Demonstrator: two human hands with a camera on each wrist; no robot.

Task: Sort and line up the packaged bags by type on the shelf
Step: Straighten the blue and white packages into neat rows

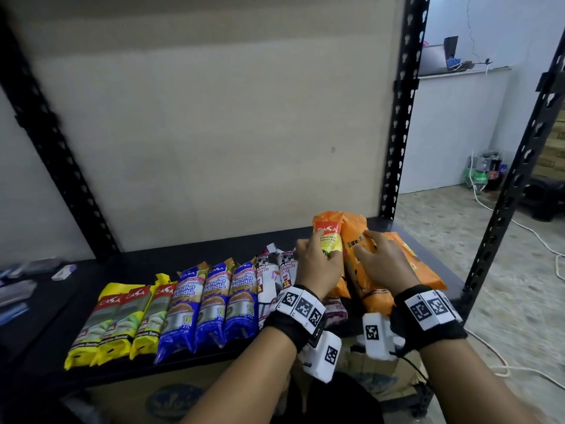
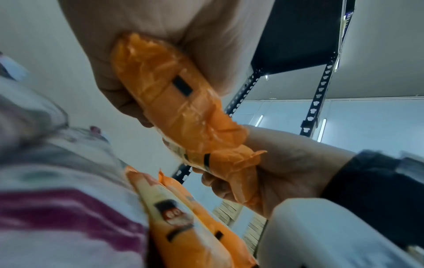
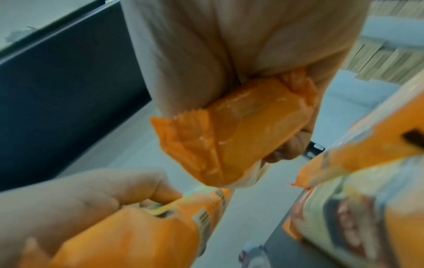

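Left hand (image 1: 318, 264) grips an orange pack (image 1: 328, 237) w/ fingers curled round its middle, long axis near upright, red-label end tipped up toward the shelf back; in the left wrist view the same pack (image 2: 169, 94) runs diagonally through the fist, its crimped end (image 2: 231, 157) meeting the right hand (image 2: 275, 174). Right hand (image 1: 382, 261) closes on a 2nd orange pack (image 1: 356, 240), barcode side up, long axis front-to-back; right wrist view shows its fingers (image 3: 296, 145) wrapped round that pack (image 3: 231, 141). More orange packs (image 1: 409, 264) lie in a loose pile under and right of the hands on the black shelf (image 1: 189, 249), angled off the row; exact count hard to make out, at least 2 beyond those held. Lined up at left, long axes front-to-back, tops to the rear: 3 yellow packs (image 1: 113, 319), then 3 blue packs (image 1: 211, 301), touching side by side. Next come 2 white drawstring packs (image 1: 269, 280), lower halves hidden by the left wrist; a purple-and-white pack (image 1: 334, 310) peeks out between the wrists, mostly covered. Far left, a few clear-wrapped items (image 1: 18, 289) are blurred and cut off by the frame edge. Both wrist views are soft w/ motion blur
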